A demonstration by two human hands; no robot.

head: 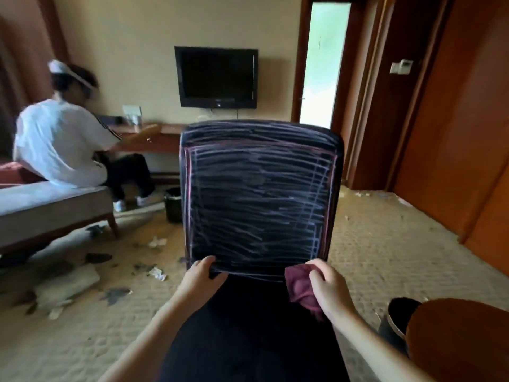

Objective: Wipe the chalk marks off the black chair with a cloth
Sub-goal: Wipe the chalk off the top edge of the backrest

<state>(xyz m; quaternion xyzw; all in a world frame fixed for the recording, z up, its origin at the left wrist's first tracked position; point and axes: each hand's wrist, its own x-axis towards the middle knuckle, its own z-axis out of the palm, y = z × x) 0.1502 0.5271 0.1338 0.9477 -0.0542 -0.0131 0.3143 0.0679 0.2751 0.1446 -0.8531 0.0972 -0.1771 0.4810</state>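
Two grips: left hand (202,277) curled round the lower edge of the black chair (259,194) back, right hand (327,288) bunching the maroon cloth (298,289) just beside that same edge. Above the fingertips, chalk marks (256,205) across the whole panel (white strokes, pink border), none wiped yet. Likely trouble: smearing rather than lifting with a wadded cloth; chair shifting under hard strokes if left grip slackens.

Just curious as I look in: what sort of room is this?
Probably a hotel guest room. A flat television hangs on the wall above a long wooden desk, a bed stands at the left, and wood-panelled doors line the right. The carpet is strewn with litter.
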